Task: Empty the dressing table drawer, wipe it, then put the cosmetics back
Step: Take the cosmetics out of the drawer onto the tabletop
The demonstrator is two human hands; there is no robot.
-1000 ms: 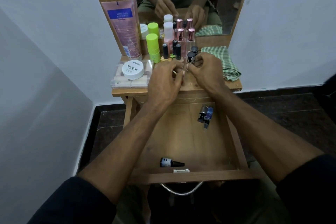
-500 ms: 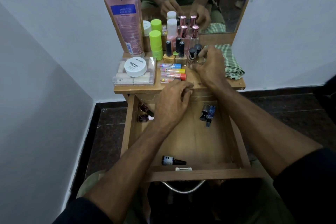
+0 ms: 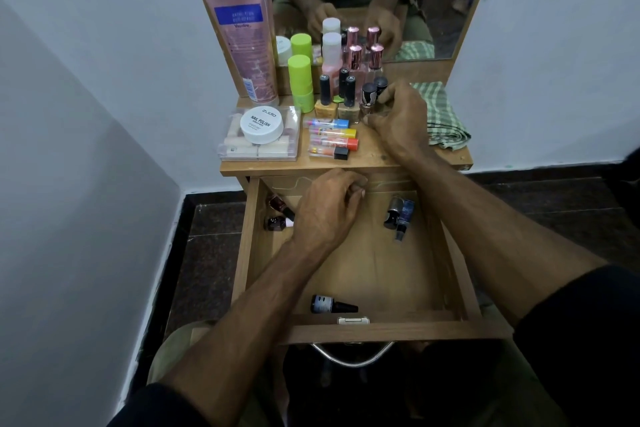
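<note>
Right hand (image 3: 398, 118) fingers curled round dark-capped bottle (image 3: 380, 88) on tabletop, left hand (image 3: 325, 208) loosely curled — empty — over open drawer (image 3: 381, 331).

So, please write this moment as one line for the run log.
phase: emptying drawer | left hand: over drawer, holds nothing | right hand: at nail polish bottles on tabletop | left in drawer: several small bottles

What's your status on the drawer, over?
Left hand over drawer, loosely curled, empty. Right hand touching a dark-capped bottle on the tabletop. Five bottles in drawer, nearest by front wall. Nothing blocking.
</note>
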